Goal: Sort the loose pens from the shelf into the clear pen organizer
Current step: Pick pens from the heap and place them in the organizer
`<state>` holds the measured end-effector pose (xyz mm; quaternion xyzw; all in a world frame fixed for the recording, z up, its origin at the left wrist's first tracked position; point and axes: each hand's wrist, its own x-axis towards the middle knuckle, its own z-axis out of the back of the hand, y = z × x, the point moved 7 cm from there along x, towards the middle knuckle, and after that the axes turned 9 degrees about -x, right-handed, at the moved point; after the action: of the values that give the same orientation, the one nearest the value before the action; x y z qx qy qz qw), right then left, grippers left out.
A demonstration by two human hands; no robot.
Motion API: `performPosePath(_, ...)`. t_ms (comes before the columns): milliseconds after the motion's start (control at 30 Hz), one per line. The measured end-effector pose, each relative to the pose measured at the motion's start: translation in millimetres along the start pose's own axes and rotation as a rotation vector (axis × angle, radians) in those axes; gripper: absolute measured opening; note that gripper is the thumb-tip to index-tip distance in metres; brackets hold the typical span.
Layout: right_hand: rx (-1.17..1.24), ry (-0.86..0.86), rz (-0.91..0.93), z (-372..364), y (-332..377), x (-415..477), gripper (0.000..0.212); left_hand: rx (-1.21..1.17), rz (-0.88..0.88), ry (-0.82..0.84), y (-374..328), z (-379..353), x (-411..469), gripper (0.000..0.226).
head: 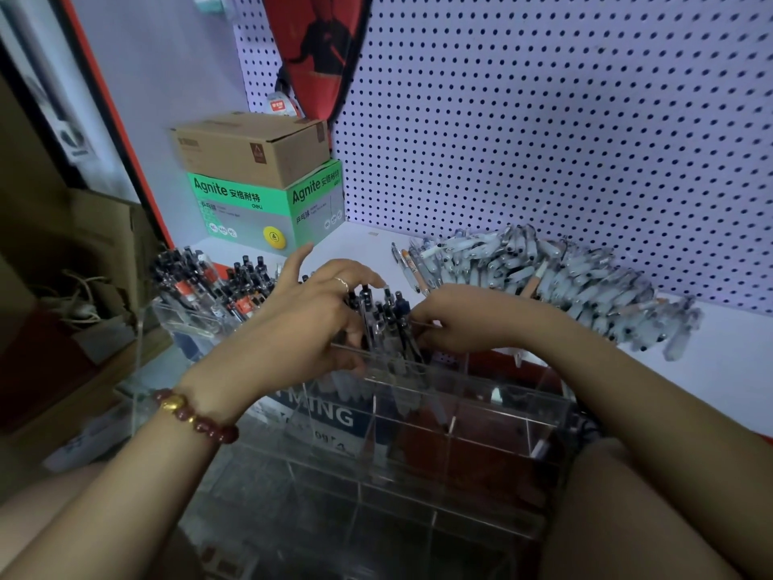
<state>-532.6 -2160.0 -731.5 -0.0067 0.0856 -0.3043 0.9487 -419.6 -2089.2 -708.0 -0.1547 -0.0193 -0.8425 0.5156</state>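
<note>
Organizer (pixel 481 416) sits closest. Left hand (pixel 318 316) and right hand (pixel 456 324) both curl round a pen bundle (pixel 382 316) at its far rim; right fingertips are hidden. Loose pens (pixel 543 278) heap beyond, blurred.

left hand (pixel 309 318) + right hand (pixel 454 324) hold pen bunch (pixel 382 313) | at clear organizer (pixel 481 416) | loose pens (pixel 543 278) right

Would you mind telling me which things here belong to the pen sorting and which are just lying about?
Job: left hand, right hand, bundle of dark pens, clear pen organizer, pile of loose pens.
Lying about: cardboard box, green Agnite box, red bag, pegboard.
</note>
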Motion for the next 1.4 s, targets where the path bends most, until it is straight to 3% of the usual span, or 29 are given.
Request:
performPosePath(367, 0.240, -0.208, 0.016, -3, -6, -1, 0.016, 0.109, -0.022, -0.003, -2, 4, 2, 0.029)
performPosePath(933, 0.258, -0.311, 0.042, -5, -8, 2, 0.012, 0.117, 0.011, 0.005, 3, 3, -1, 0.024)
performPosePath(1167, 0.256, -0.259, 0.033, -5, -6, 0, 0.013, -0.016, 0.007, -0.009, 2, 6, 2, 0.022)
performPosePath(1267, 0.367, -0.199, 0.027, -1, -10, -7, 0.021, -0.112, 0.037, -0.016, 4, 7, -1, 0.022)
performPosePath(1333, 0.508, -0.257, -0.022, 6, -32, -10, 0.027, -0.239, 0.048, -0.068, 4, 15, -3, 0.028)
performPosePath(1400, 0.493, -0.319, -0.109, 10, -67, -8, 0.028, -0.350, 0.084, -0.147, 9, 24, -6, 0.041)
